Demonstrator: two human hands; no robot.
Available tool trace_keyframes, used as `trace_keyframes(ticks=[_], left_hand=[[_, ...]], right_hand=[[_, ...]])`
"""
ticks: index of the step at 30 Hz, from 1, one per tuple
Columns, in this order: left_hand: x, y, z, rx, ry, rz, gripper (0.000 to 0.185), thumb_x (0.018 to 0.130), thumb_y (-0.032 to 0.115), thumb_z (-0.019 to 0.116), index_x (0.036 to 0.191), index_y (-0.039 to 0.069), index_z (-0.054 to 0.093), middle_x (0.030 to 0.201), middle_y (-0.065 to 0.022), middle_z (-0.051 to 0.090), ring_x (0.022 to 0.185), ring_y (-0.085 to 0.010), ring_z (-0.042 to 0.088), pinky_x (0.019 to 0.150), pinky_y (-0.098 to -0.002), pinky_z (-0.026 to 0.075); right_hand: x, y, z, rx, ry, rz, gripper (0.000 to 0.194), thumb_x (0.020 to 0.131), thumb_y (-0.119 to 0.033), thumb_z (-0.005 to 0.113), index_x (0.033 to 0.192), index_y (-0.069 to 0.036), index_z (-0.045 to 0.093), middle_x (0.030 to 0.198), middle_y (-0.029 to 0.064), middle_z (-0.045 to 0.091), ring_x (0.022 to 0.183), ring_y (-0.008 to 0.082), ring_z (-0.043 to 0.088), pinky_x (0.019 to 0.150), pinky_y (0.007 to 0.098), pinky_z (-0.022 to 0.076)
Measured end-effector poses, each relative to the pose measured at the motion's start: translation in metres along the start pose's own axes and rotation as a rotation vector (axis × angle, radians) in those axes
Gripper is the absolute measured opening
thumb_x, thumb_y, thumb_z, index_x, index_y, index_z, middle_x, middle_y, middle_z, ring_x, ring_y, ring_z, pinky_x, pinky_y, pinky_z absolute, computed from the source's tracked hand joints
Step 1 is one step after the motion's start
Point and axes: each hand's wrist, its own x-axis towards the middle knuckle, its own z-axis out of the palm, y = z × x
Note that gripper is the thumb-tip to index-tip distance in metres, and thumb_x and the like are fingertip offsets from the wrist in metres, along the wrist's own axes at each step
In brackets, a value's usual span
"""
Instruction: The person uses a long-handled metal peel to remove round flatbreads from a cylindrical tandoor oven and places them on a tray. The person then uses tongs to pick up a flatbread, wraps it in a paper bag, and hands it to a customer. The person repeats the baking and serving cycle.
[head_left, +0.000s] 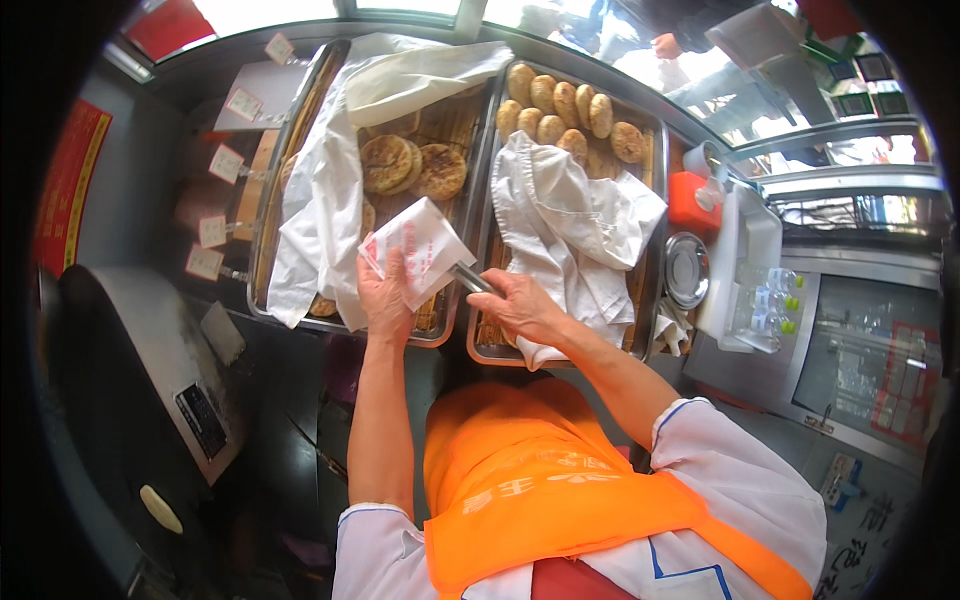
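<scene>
My left hand (388, 296) grips a white paper bag (420, 251) with red print, its thumb across the front. In my right hand (517, 304) is a metal utensil (471, 277), probably tongs, whose far end is hidden inside the bag's mouth. Whatever the bag contains cannot be seen. Both hands are above the near part of the left metal tray (431, 341). Behind the bag, browned round flatbreads (386, 163) lie on that tray's slatted mat, partly covered by a white cloth (322, 217).
A second metal tray (661, 195) on the right carries several round pastries (566, 105) and a crumpled white cloth (562, 217). Further right are an orange box (694, 199), a round metal lid (686, 270) and plastic bottles (772, 300). Handwritten tags (225, 163) line the left side.
</scene>
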Motion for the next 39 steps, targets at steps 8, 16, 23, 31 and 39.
trace_keyframes(ticks=[8, 16, 23, 31, 39], left_hand=[[0.04, -0.012, -0.036, 0.492, 0.103, -0.034, 0.042, 0.094, 0.006, 0.076, 0.13, -0.001, 0.057, 0.125, -0.0099, 0.067, 0.106, -0.0188, 0.068, 0.094, -0.0321, 0.055], [0.025, -0.016, -0.012, 1.267, 0.145, 0.424, 0.076, 0.086, 0.008, 0.081, 0.153, 0.0, 0.044, 0.149, -0.0226, 0.05, 0.138, -0.0375, 0.05, 0.117, -0.0472, 0.039], [-0.061, -0.029, -0.023, 1.293, 0.233, 0.92, 0.059, 0.094, 0.015, 0.077, 0.145, 0.0, 0.05, 0.144, -0.0174, 0.056, 0.131, -0.0349, 0.055, 0.103, -0.0442, 0.049], [-0.236, -0.173, -0.033, 1.128, 0.445, 0.521, 0.052, 0.096, 0.005, 0.07, 0.144, 0.002, 0.051, 0.136, -0.015, 0.058, 0.12, -0.0264, 0.06, 0.095, -0.0351, 0.053], [-0.244, -0.412, -0.094, -0.083, 0.525, -0.234, 0.049, 0.095, 0.028, 0.075, 0.135, 0.004, 0.058, 0.123, -0.0105, 0.062, 0.107, -0.0199, 0.062, 0.094, -0.0325, 0.051]], right_hand=[[-0.044, 0.062, -0.045, -0.419, 0.545, -0.022, 0.048, 0.093, -0.041, 0.072, 0.126, -0.008, 0.059, 0.088, 0.0198, 0.072, 0.084, 0.043, 0.07, 0.076, 0.0502, 0.0546], [-0.058, 0.138, -0.08, -0.823, 0.727, -0.115, 0.075, 0.091, -0.04, 0.076, 0.149, -0.002, 0.047, 0.123, 0.0203, 0.062, 0.116, 0.0359, 0.063, 0.095, 0.0465, 0.0509], [-0.175, 0.218, -0.119, -0.446, 0.901, -0.212, 0.046, 0.093, -0.009, 0.07, 0.138, -0.006, 0.059, 0.127, 0.0164, 0.063, 0.103, 0.0351, 0.066, 0.087, 0.0412, 0.0554], [-0.193, 0.332, -0.163, -0.558, 0.877, -0.318, 0.057, 0.09, -0.006, 0.074, 0.144, -0.01, 0.058, 0.126, 0.009, 0.063, 0.075, 0.0199, 0.065, 0.072, 0.0361, 0.0565], [-0.151, 0.351, -0.207, -0.581, 0.729, -0.38, 0.014, 0.098, -0.012, 0.066, 0.09, -0.001, 0.061, 0.075, 0.012, 0.058, 0.069, 0.0235, 0.06, 0.065, 0.0364, 0.0486]])
